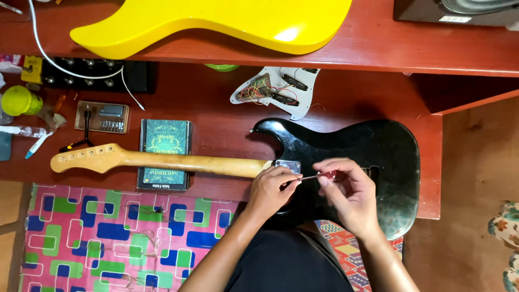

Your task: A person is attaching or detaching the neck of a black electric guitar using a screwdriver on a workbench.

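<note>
Neck-plate screw step is judged underway: red-handled screwdriver (319, 176) is pinched by right hand (348, 194), tip steadied by pinching left hand (275, 189) on metal neck plate (288, 165), black guitar body (367, 157) at desk (216, 108) centre, 3 o'clock of neck (162, 160). Straight tip seating is needed next.

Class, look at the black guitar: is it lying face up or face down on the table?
Face down: the black guitar shows its metal neck plate and no strings or pickups.
</note>
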